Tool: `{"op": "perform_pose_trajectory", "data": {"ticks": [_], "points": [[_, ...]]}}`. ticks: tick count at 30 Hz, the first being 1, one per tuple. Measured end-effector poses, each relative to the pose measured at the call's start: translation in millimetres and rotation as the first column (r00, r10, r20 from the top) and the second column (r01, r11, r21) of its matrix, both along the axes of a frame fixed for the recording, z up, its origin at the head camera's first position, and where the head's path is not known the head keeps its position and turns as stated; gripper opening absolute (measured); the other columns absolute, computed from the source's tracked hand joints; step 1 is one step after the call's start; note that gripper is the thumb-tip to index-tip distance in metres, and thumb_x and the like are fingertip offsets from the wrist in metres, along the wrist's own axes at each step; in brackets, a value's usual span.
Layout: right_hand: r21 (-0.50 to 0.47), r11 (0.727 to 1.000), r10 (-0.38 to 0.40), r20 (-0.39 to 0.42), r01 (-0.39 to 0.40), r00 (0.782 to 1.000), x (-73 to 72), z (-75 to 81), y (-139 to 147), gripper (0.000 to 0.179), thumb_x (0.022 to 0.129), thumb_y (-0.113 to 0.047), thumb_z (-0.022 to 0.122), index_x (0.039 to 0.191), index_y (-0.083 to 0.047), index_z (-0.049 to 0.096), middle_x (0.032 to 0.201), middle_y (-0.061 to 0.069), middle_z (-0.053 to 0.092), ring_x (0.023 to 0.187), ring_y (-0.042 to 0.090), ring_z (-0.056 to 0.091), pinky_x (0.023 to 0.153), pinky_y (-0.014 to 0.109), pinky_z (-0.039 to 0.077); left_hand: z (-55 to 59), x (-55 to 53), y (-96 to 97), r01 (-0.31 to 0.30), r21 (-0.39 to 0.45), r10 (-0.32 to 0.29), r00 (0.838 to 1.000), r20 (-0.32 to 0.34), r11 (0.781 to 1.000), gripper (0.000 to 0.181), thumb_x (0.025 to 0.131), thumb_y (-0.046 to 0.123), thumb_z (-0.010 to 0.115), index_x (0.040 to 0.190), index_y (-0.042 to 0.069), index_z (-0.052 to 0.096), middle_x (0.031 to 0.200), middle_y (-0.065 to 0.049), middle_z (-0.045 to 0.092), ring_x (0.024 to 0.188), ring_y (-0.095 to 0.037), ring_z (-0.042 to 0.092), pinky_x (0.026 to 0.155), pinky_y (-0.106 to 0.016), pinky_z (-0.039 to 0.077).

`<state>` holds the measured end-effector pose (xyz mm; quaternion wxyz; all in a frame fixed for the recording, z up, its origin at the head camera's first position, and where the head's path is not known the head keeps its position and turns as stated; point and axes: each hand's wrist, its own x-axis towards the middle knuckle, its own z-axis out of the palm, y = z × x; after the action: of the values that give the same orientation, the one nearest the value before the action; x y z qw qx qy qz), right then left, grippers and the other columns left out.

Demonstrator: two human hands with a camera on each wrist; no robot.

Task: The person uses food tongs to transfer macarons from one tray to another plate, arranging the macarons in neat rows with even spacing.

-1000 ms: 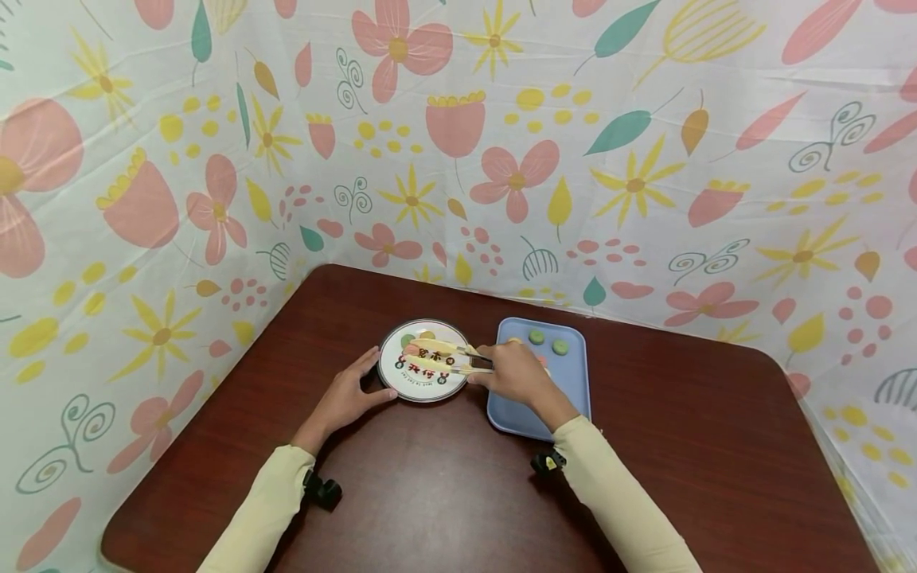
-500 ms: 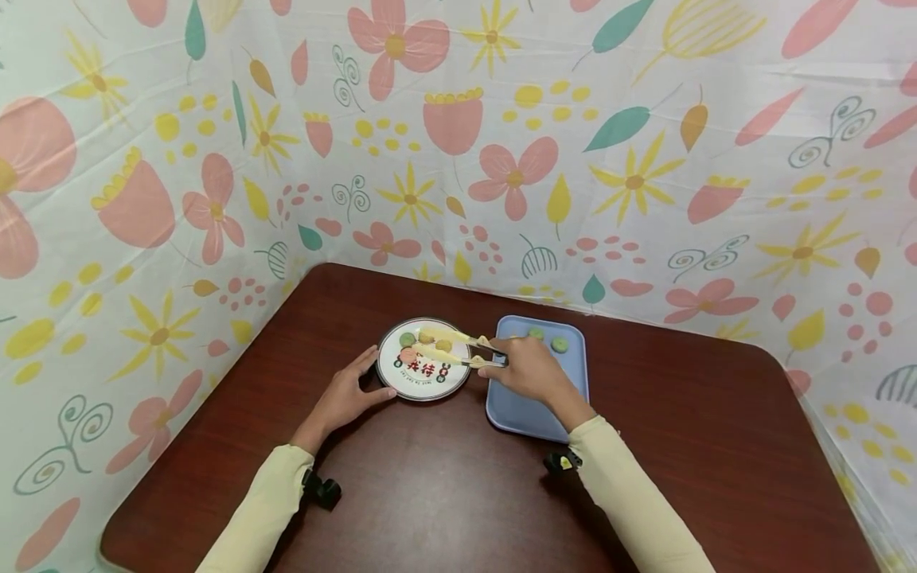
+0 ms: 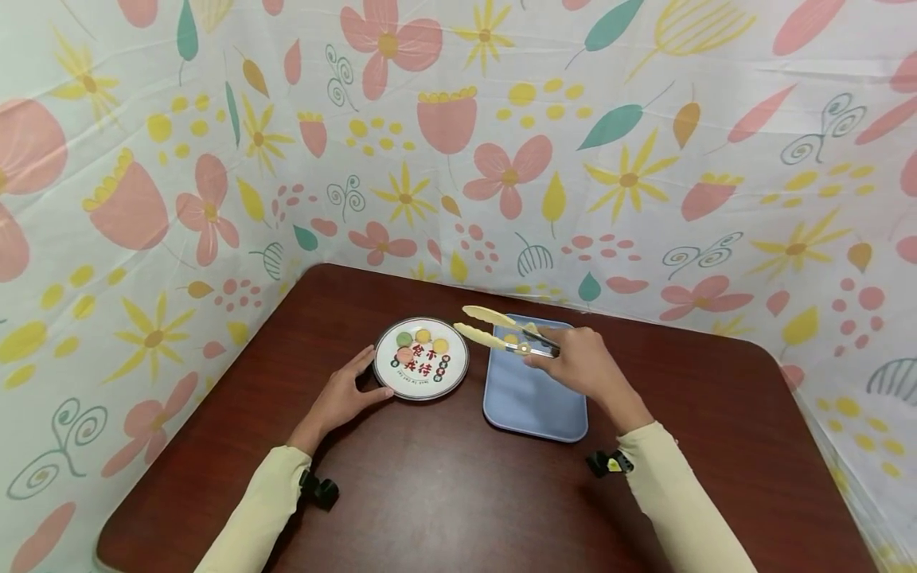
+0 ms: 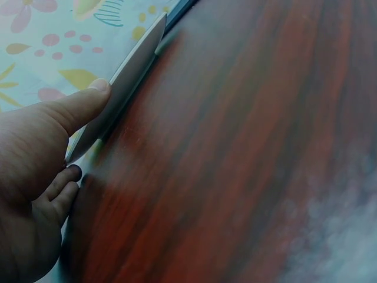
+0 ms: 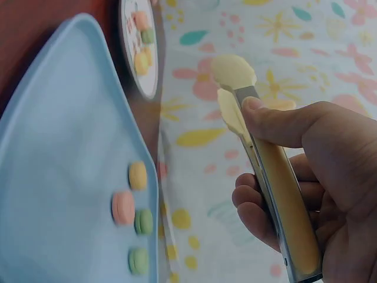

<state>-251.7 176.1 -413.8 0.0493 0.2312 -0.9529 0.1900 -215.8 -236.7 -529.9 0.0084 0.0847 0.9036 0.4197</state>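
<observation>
Head view: my right hand (image 3: 582, 362) grips the tongs (image 3: 484, 335), with my thumb on one arm and my fingers round the other. The two tips are spread apart, and nothing is pinched between them. From here they show by the gap between the plate (image 3: 459, 350) and the tray (image 3: 537, 398). My left hand (image 3: 340, 398) has its thumb and fingers spread along the plate's left edge. The thumb touches the rim, and I think that helps the plate stay put on the table (image 3: 430, 493).

A green macaron (image 3: 404, 340), a pink macaron (image 3: 404, 356) and two yellow macarons (image 3: 423, 336) (image 3: 440, 346) sit toward the plate's far edge.

Four more are by the tray's far edge. The tray's yellow macaron (image 5: 137, 175) is nearest the far left corner. Then comes the tray's pink macaron (image 5: 123, 207), a bit farther in, with a green neighbor (image 5: 144, 221) just beside it. A lone green macaron (image 5: 138, 260) sits apart, farther right.

To pick one up well, I should keep the tips wide, go down slowly and put one on each side. The lone ones look easier, since the close pair could bump. I should squeeze softly, because a hard pinch may crack the shell.
</observation>
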Motion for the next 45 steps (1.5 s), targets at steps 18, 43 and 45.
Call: {"op": "perform_pose_trajectory", "data": {"ticks": [18,43,45], "points": [[0.031,0.988,-0.149,0.004,0.148,0.989,20.2,-27.6,86,0.059,0.086,-0.038,0.083,0.127,0.002,0.07,0.074,0.002,0.065,0.066,0.02,0.051,0.058,0.033,0.039,-1.3,0.2,-1.5,0.003,0.009,-0.003,1.0,-0.007,1.0,0.098,0.084,0.049,0.082,0.159,0.006,0.035,0.167,-0.01,0.029,0.153,-0.029,0.027,0.119,-0.054,0.032],[0.072,0.976,-0.212,0.113,0.205,0.971,32.0,-58.7,107,0.066,0.084,-0.045,0.083,0.129,0.002,0.069,0.087,0.008,0.071,0.071,0.021,0.053,0.06,0.033,0.043,-1.1,1.0,-0.2,0.001,0.006,-0.001,1.0,-0.001,1.0,0.097,0.085,0.047,0.082,0.159,0.005,0.035,0.167,-0.01,0.029,0.153,-0.029,0.026,0.12,-0.053,0.03],[0.077,0.976,-0.213,0.117,0.205,0.97,32.2,-60.5,107,0.066,0.084,-0.045,0.083,0.129,0.002,0.069,0.09,0.01,0.071,0.071,0.021,0.053,0.06,0.033,0.043,-0.6,1.5,0.5,0.003,0.01,-0.003,1.0,-0.003,1.0,0.097,0.085,0.046,0.083,0.159,0.005,0.035,0.167,-0.01,0.029,0.153,-0.029,0.026,0.12,-0.053,0.03]]}}
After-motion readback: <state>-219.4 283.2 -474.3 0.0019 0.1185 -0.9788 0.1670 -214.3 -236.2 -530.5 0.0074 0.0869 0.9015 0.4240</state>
